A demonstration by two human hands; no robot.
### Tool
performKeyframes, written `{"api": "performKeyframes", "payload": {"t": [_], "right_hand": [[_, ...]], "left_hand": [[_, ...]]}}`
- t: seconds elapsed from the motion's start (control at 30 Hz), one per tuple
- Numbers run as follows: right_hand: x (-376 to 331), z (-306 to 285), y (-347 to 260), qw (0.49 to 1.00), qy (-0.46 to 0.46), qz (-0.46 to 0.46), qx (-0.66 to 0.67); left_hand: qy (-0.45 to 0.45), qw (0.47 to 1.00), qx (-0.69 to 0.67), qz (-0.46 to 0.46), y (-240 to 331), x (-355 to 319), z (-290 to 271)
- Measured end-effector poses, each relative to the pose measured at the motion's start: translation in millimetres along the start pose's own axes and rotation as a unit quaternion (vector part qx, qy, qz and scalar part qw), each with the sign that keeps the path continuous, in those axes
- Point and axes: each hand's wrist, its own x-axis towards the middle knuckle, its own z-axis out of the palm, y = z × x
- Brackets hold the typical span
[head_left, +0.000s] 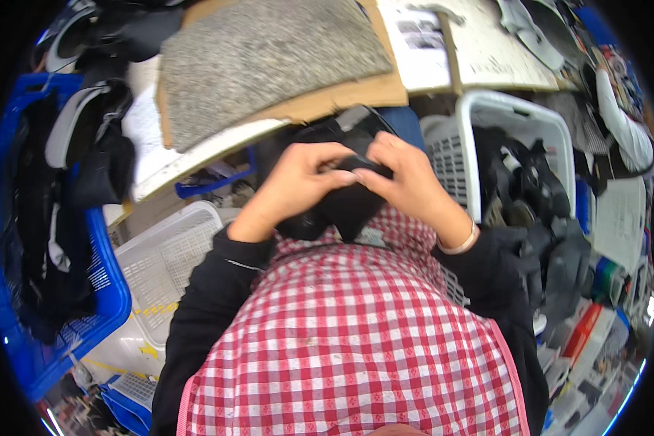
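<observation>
In front of my apron, I hold a black shoe upper (350, 207) between both hands; its lower part hangs over my lap. My left hand (298, 178) is closed on its upper edge, thumb on top. Facing it, my right hand (408, 173) pinches the same edge. The two thumbs nearly meet at the middle, over a folded dark strip. The fingers behind the material are partly hidden. Just beyond the hands lies more black material with a grey patch (353, 118).
Ahead is a white table (218, 145) with a grey textured mat (269, 65) on a board and a hammer (443, 16). A blue crate (116, 291) of black pieces stands left, near a white basket (163, 243). Another white basket (476, 109) holds dark pieces at right. A person's sleeve (628, 134) shows far right.
</observation>
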Motion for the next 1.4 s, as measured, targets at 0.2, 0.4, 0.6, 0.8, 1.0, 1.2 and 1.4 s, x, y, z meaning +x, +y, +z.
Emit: {"api": "performKeyframes", "payload": {"t": [0.2,0.4,0.6,0.8,1.0,1.2,1.4], "right_hand": [[-3,-14,-14,0.978,-0.093,0.133,0.127],[-33,-16,6,0.958,-0.052,0.188,0.212],[-34,-26,-27,0.963,-0.059,0.172,0.198],[-20,-92,-116,0.990,0.041,-0.134,0.037],[70,-79,-121,0.942,0.284,-0.178,-0.029],[130,15,-98,0.966,0.029,-0.121,0.229],[108,28,-22,0.983,0.013,0.048,0.177]], "left_hand": [[0.037,0.996,0.077,0.014,2,0,11],[-0.011,0.999,0.044,0.009,-47,-35,0],[0.047,0.991,0.128,-0.002,7,-52,5],[0.097,0.915,0.296,0.256,135,-83,-47],[0.398,0.714,0.464,0.342,187,-25,-88],[0.386,0.773,0.466,0.190,120,20,-125],[0.300,0.827,0.468,0.086,16,5,-134]]}}
